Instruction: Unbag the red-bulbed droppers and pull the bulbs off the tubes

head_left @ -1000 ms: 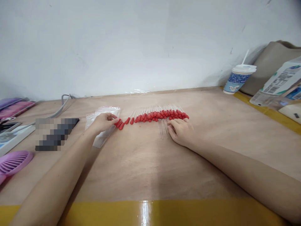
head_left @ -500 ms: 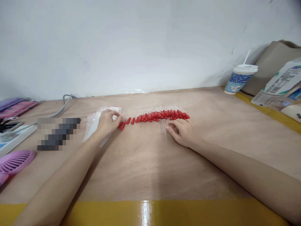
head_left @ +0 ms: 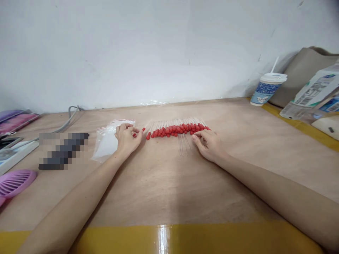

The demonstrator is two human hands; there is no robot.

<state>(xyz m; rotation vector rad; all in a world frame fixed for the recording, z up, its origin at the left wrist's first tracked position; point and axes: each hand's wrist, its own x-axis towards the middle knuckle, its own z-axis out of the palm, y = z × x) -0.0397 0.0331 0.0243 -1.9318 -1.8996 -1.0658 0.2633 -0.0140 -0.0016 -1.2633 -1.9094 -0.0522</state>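
Observation:
A long heap of droppers with red rubber bulbs [head_left: 172, 130] and thin clear stems lies across the middle of the table. Left of it, my left hand [head_left: 128, 140] is closed around a few red-bulbed droppers, their bulbs poking out by the fingertips. My right hand [head_left: 208, 145] rests at the heap's right end, fingers curled against the bulbs; whatever is in its fingers is hidden. Several thin clear glass tubes [head_left: 182, 146] lie in front of the heap, just left of this hand. Partly behind my left hand is a clear zip bag [head_left: 106, 144].
On the left are a pink fan [head_left: 17, 183], a blurred-out dark object [head_left: 63, 151], a grey cable [head_left: 63, 125] and pink and purple pouches [head_left: 17, 121]. A paper cup with a straw [head_left: 267, 90], a grey bag [head_left: 293, 77] and a clear plastic package [head_left: 308, 93] stand at the back right.
My left hand has moved slightly right and now has red-bulbed droppers in its fingers. My right hand has drawn a little away from the loose glass tubes.

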